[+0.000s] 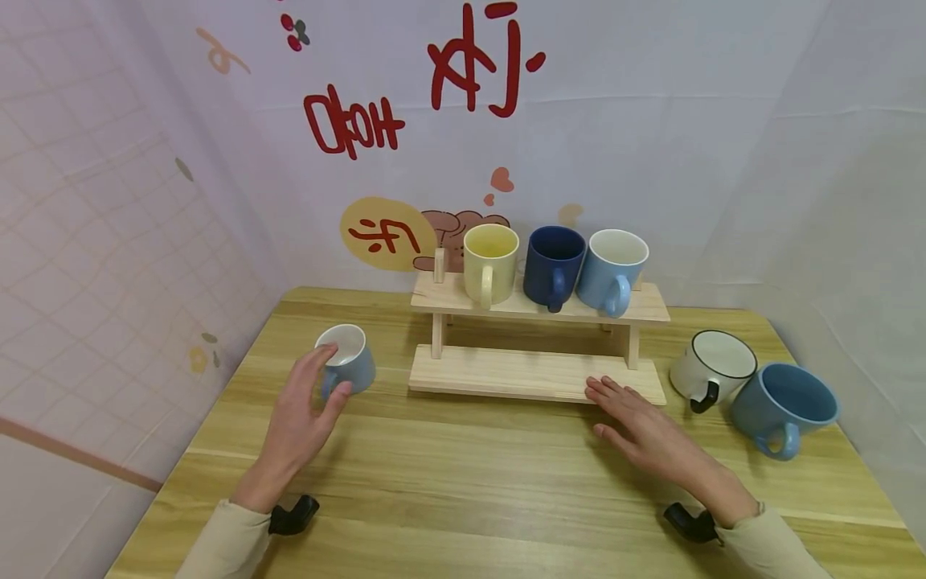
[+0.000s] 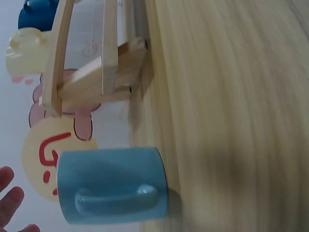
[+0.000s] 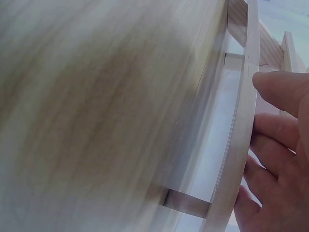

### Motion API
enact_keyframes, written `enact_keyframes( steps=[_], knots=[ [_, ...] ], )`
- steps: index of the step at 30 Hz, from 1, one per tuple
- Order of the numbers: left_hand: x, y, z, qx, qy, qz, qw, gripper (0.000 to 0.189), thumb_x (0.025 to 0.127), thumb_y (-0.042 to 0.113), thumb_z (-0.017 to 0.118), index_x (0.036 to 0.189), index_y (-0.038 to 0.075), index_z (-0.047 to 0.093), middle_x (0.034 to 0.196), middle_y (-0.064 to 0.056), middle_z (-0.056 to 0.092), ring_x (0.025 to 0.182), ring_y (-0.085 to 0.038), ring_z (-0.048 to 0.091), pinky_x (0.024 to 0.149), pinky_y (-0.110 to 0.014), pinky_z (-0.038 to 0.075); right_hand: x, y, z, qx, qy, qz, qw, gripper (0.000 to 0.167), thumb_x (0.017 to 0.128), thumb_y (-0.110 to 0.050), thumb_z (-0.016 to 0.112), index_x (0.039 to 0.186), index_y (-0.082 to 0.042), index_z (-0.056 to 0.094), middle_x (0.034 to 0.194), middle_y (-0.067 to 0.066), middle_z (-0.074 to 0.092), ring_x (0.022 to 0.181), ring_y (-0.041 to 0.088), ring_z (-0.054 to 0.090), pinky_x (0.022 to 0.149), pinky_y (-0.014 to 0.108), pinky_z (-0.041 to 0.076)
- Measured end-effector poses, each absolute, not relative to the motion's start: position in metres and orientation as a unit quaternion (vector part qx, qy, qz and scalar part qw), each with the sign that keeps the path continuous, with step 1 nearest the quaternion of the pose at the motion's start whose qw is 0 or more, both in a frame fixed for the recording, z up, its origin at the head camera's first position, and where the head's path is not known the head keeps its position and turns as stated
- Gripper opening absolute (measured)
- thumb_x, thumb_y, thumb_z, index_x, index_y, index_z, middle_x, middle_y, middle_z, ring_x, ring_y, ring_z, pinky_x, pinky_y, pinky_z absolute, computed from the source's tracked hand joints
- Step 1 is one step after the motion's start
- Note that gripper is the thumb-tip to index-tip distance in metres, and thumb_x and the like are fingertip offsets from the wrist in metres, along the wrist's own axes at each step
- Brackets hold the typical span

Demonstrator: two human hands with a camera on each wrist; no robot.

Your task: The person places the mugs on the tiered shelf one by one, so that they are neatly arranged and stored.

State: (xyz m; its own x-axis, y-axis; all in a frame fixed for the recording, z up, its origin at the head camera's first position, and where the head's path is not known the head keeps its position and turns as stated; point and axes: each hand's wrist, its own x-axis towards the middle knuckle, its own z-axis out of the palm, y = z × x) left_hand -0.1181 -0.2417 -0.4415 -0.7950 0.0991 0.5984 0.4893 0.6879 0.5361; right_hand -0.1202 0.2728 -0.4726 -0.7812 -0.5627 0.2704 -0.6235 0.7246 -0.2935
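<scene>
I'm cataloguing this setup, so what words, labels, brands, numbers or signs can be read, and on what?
Large red characters on the backdrop: too stylised to read with certainty.
Red marking on the yellow patch: likewise unreadable.
Mugs and wooden stand: no writing visible.

Wood-grain table (image 1: 463,474), pale backdrop (image 1: 673,169), red lettering (image 1: 470,48), yellow circle (image 1: 389,207), orange hearts (image 1: 501,180), small print (image 1: 294,43), perhaps cherries

A light-blue mug (image 1: 361,371) with a white interior stands upright at centre-left of the head view, on the tabletop (image 1: 463,490). A pale wooden two-tier rack (image 1: 499,373) stands level, right of centre.
</scene>
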Motion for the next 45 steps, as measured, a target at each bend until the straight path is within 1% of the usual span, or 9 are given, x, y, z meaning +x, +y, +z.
enact_keyframes(
  steps=[8,10,13,16,19,26,32,37,45],
  knots=[
    [-0.115,-0.257,-0.448,-0.101,-0.882,-0.382,0.258,0.058,0.095,0.011,0.071,0.146,-0.005,0.050,0.148,-0.026,0.047,0.136,-0.049,0.045,0.104,-0.072,0.038,-0.120,0.272,-0.471,0.318,-0.927,0.186,0.076,0.053,0.099,-0.019,0.072,0.147,-0.003,0.057,0.157,0.015,0.049,0.143,0.042,0.045,0.125,0.036,0.025],
    [-0.114,-0.260,-0.450,-0.077,-0.882,-0.394,0.247,0.057,0.096,0.012,0.071,0.146,-0.004,0.050,0.146,-0.026,0.048,0.136,-0.048,0.045,0.106,-0.068,0.038,-0.120,0.271,-0.471,0.318,-0.926,0.186,0.077,0.053,0.099,-0.018,0.072,0.147,-0.003,0.057,0.157,0.015,0.049,0.143,0.042,0.045,0.125,0.036,0.025],
    [-0.112,-0.263,-0.452,-0.047,-0.877,-0.418,0.232,0.055,0.098,0.013,0.070,0.146,-0.005,0.050,0.143,-0.025,0.051,0.134,-0.043,0.047,0.112,-0.044,0.039,-0.120,0.271,-0.471,0.320,-0.926,0.185,0.079,0.054,0.098,-0.018,0.073,0.147,-0.003,0.057,0.157,0.016,0.049,0.143,0.042,0.045,0.126,0.032,0.023],
    [-0.112,-0.264,-0.455,-0.031,-0.868,-0.447,0.216,0.051,0.101,0.012,0.067,0.145,-0.006,0.050,0.138,-0.024,0.057,0.129,-0.034,0.052,0.106,-0.016,0.036,-0.120,0.271,-0.472,0.322,-0.925,0.184,0.082,0.054,0.098,-0.017,0.073,0.147,-0.003,0.057,0.156,0.016,0.049,0.143,0.042,0.045,0.126,0.029,0.021],
    [-0.112,-0.265,-0.457,-0.018,-0.858,-0.480,0.181,0.050,0.105,0.016,0.062,0.147,-0.006,0.048,0.135,-0.025,0.060,0.121,-0.022,0.057,0.098,-0.005,0.036,-0.120,0.272,-0.472,0.322,-0.925,0.183,0.085,0.054,0.098,-0.017,0.073,0.147,-0.003,0.057,0.156,0.016,0.049,0.142,0.042,0.045,0.126,0.028,0.020],
    [-0.113,-0.269,-0.461,0.012,-0.826,-0.555,0.095,0.049,0.109,0.021,0.055,0.147,-0.009,0.046,0.134,-0.027,0.059,0.106,0.009,0.055,0.091,-0.004,0.044,-0.120,0.272,-0.473,0.319,-0.926,0.185,0.083,0.054,0.098,-0.018,0.073,0.147,-0.003,0.057,0.157,0.015,0.049,0.143,0.042,0.045,0.125,0.032,0.023],
    [-0.118,-0.271,-0.468,0.023,-0.788,-0.612,0.059,0.047,0.111,0.026,0.050,0.137,-0.013,0.052,0.119,-0.018,0.069,0.105,0.001,0.064,0.094,-0.016,0.053,-0.121,0.272,-0.472,0.316,-0.927,0.186,0.079,0.054,0.099,-0.018,0.072,0.148,-0.004,0.057,0.157,0.014,0.049,0.143,0.041,0.045,0.124,0.039,0.028],
    [-0.124,-0.269,-0.472,0.000,-0.769,-0.637,0.042,0.048,0.113,0.028,0.045,0.124,-0.018,0.054,0.107,-0.013,0.072,0.106,-0.009,0.068,0.097,-0.017,0.052,-0.121,0.273,-0.472,0.316,-0.927,0.188,0.079,0.053,0.099,-0.019,0.072,0.148,-0.004,0.057,0.157,0.015,0.049,0.143,0.041,0.045,0.125,0.038,0.027],
    [-0.135,-0.262,-0.476,0.031,-0.784,-0.619,0.012,0.051,0.114,0.030,0.042,0.119,-0.016,0.062,0.102,-0.018,0.075,0.100,-0.003,0.064,0.093,-0.013,0.048,-0.121,0.273,-0.472,0.320,-0.924,0.190,0.081,0.053,0.099,-0.018,0.072,0.148,-0.003,0.057,0.156,0.016,0.049,0.142,0.042,0.045,0.126,0.033,0.023]
  ],
)
